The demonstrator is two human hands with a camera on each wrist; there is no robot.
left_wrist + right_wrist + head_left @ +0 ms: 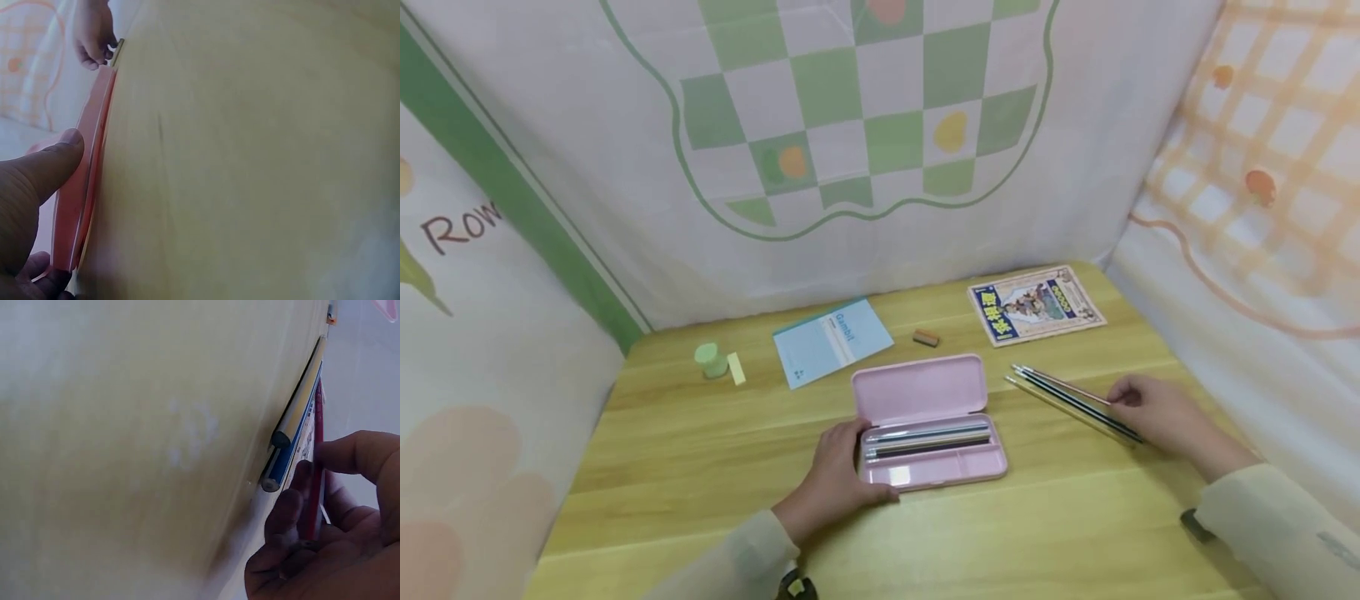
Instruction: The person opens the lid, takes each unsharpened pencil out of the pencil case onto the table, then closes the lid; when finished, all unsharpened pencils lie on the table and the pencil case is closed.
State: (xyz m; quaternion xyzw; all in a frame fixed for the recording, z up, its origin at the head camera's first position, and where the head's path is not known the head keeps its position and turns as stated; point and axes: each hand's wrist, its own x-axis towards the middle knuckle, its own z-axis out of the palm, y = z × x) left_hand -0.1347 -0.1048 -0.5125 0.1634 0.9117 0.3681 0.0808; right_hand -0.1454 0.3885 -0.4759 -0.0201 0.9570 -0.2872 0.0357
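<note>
An open pink pencil case (919,392) lies at the middle of the table with its lid tipped back. Several pencils (932,442) rest in its long compartment. My left hand (835,477) grips the case's left end, thumb along the front edge and fingers round the far side. To the right, my right hand (1157,417) pinches a red pencil (317,425) between thumb and fingers. Beside that hand, other loose pencils (1075,404), some dark and one yellowish, lie slanted on the table. In the right wrist view their near ends sit just left of the fingers.
Behind the case are a light blue notebook (820,342), a small brown-and-orange block (926,337) and an illustrated booklet (1036,305). A green object (711,360) and a pale yellow strip (736,368) are at the left. Printed curtains (760,275) border the wooden table (700,450).
</note>
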